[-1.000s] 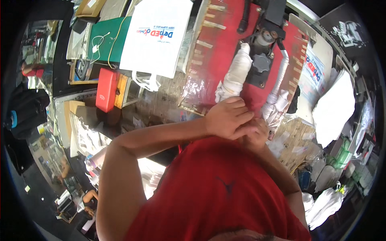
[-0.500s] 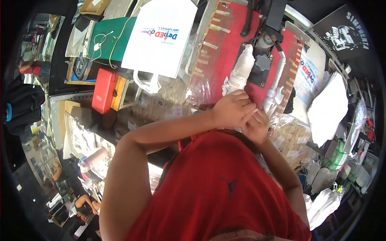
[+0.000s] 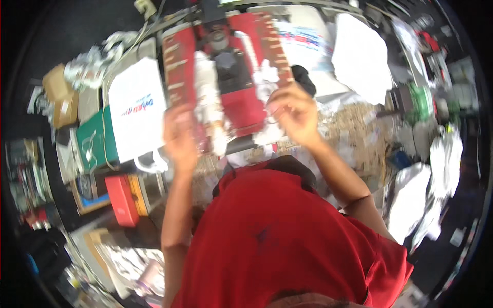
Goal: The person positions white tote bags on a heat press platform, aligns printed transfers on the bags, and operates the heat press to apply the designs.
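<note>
In front of me stands a heat press with a red top plate and a dark central mount with a knob. Two handles wrapped in white cloth, a left one and a right one, run toward me. My left hand, smeared by motion, is beside the left handle at the plate's left edge; its fingers cannot be made out. Close to the loose cloth of the right handle is my right hand, its fingers loosely bent and apart, with nothing visible in them.
A white printed bag lies left of the press, partly over a green board. Nearer me is a red box. More white bags lie at the right, along with a black bundle by the press.
My hands were together at the near end of the handles; now they are apart, one at each side of the press. The view has shifted, and the press now appears further left.
</note>
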Motion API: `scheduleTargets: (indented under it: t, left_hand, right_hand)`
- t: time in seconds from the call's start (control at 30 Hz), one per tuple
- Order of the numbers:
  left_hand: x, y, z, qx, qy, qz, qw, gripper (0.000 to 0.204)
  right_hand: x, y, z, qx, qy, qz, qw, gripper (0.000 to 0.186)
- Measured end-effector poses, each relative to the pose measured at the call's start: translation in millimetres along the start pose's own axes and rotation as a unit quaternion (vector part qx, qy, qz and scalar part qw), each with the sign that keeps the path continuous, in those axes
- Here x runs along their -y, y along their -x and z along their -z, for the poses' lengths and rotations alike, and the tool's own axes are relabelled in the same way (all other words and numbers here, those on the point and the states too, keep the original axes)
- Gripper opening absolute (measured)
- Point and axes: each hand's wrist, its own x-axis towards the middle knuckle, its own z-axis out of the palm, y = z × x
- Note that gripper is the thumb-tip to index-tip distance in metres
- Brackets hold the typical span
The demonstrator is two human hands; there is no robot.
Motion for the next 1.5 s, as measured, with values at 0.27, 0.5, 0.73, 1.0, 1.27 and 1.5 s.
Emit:
scheduleTargets:
  t: [0.27, 0.5, 0.73, 1.0, 1.27, 1.5]
  left_hand:
    - [161.5, 102.2, 157.1, -0.273, 0.128, 0.443, 0.844, 0.029]
    - [126.1, 280.9, 101.0, 0.137, -0.09, 0.501, 0.85, 0.039]
    - [33.0, 307.2, 55.6, 0.335, -0.074, 0.644, 0.684, 0.054]
    - [19.0, 330.5, 33.6, 0.129, 0.006, 0.741, 0.659, 0.039]
    - [22.5, 260.3, 30.7, 0.19, -0.091, 0.651, 0.729, 0.052]
    - [82.1, 266.5, 60.3, 0.345, -0.083, 0.639, 0.683, 0.036]
  right_hand:
    - [-180.2, 86.5, 150.7, -0.235, -0.004, -0.446, 0.864, 0.016]
    - [-346.3, 95.6, 146.6, 0.064, 0.316, -0.331, 0.887, 0.02]
    - [-397.1, 61.0, 144.4, 0.23, 0.38, -0.33, 0.833, 0.058]
    - [-345.4, 134.8, 147.2, 0.195, 0.451, -0.333, 0.805, 0.049]
    - [-301.4, 182.2, 169.9, 0.266, 0.45, -0.31, 0.794, 0.129]
    - [-334.1, 203.2, 181.1, 0.231, 0.548, -0.285, 0.751, 0.083]
